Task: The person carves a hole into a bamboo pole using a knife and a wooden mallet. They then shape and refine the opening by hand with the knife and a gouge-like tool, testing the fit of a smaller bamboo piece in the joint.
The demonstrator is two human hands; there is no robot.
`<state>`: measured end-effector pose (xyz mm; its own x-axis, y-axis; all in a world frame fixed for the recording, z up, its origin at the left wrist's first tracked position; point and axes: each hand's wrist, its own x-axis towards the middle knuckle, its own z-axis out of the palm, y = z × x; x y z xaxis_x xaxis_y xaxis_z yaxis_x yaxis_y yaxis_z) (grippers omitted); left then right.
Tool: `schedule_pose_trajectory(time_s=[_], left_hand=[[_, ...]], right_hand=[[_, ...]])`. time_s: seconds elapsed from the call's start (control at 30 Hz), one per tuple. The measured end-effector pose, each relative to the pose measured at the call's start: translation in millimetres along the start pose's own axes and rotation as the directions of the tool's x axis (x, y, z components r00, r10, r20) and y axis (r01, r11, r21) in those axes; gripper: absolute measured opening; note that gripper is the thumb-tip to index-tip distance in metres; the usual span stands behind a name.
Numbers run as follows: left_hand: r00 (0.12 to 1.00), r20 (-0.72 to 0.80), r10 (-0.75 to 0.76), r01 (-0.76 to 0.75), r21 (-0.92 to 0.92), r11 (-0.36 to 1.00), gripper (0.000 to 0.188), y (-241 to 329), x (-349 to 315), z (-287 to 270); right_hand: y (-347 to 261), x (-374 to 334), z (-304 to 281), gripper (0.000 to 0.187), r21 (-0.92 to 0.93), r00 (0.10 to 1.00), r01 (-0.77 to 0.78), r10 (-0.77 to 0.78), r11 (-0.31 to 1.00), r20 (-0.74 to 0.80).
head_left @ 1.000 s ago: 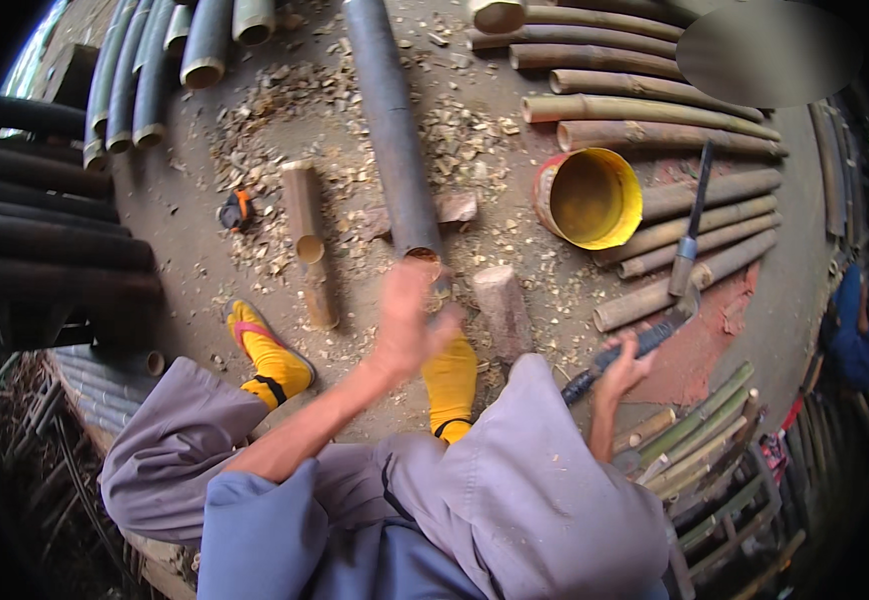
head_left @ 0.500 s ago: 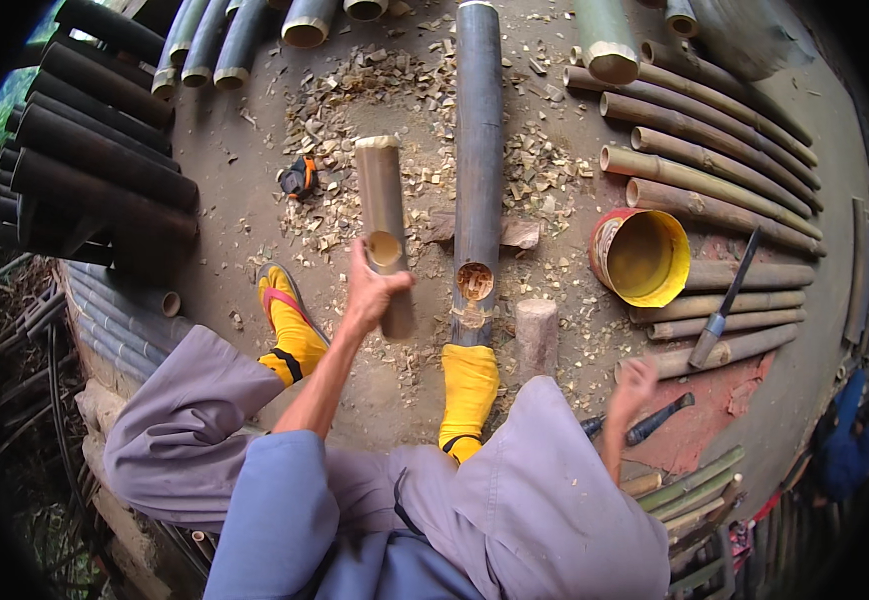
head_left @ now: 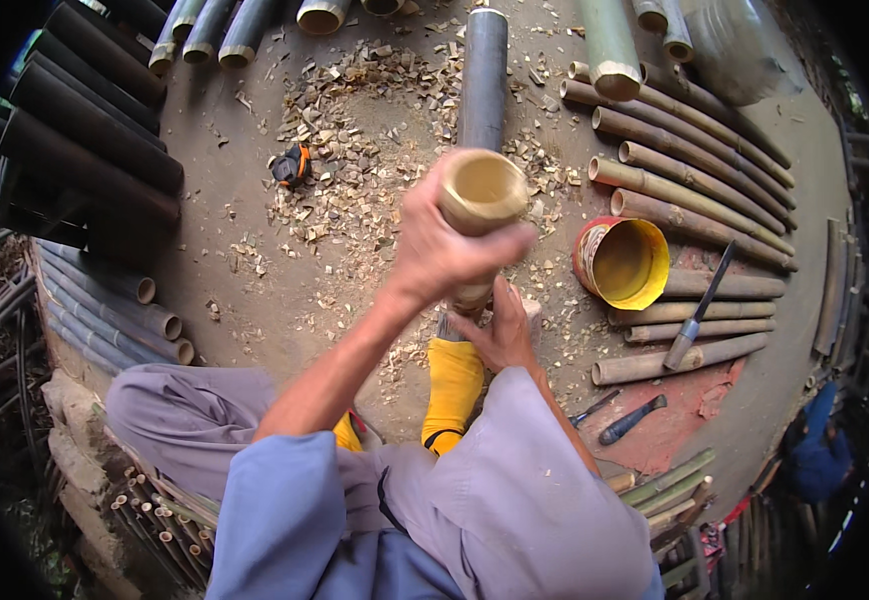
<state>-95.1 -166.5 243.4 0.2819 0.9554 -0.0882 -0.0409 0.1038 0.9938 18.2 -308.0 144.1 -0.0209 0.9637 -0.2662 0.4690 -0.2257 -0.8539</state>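
Observation:
My left hand [head_left: 440, 240] is wrapped around a short bamboo tube [head_left: 485, 195], its open pale rim tilted up toward me. The tube stands over the near end of a long dark bamboo pole [head_left: 483, 85] lying away from me on the ground. My right hand [head_left: 505, 330] cups the pole's near end where the tube's lower end meets it, thumb across the top. The hole in the pole is hidden behind hands and tube. My foot in a yellow sock [head_left: 455, 390] is at the pole's near end.
Wood chips [head_left: 355, 130] litter the ground around an orange-black tape measure [head_left: 291, 165]. At right are a yellow-rimmed bucket [head_left: 635, 265], bamboo poles [head_left: 690, 210], a long knife [head_left: 700, 310] and a dark-handled tool [head_left: 633, 420]. Dark tubes [head_left: 95, 150] are stacked at left.
The left hand has brought the short tube right and tipped it upright over the pole. My right hand has come in from the right to the pole's near end.

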Motion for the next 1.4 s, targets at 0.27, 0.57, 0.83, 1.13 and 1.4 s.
schedule_pose_trajectory(time_s=[0.27,0.57,0.83,1.13,1.4], left_hand=[[0.825,0.045,0.564,-0.565,0.013,0.825,0.042,-17,-68,29],[0.828,-0.013,0.561,-0.558,0.078,0.826,0.050,-26,-74,15],[0.908,0.007,0.419,-0.414,0.165,0.895,0.064,-50,-92,14],[0.903,0.149,0.402,-0.424,0.169,0.890,0.062,-84,-79,4],[0.875,0.229,0.427,-0.455,0.081,0.887,0.045,-71,-83,4]], right_hand=[[-31,13,-14,0.036,0.435,0.986,-0.131,0.161,0.891,-0.033],[-186,-16,-135,0.043,-0.206,0.826,0.336,-0.392,0.919,-0.405],[-199,17,-74,0.048,-0.676,0.920,0.339,-0.380,0.654,0.094],[-169,6,-71,0.035,-0.317,0.942,0.278,-0.322,0.907,-0.094],[-147,-22,-52,0.016,0.341,0.945,0.290,-0.210,0.894,-0.251]])
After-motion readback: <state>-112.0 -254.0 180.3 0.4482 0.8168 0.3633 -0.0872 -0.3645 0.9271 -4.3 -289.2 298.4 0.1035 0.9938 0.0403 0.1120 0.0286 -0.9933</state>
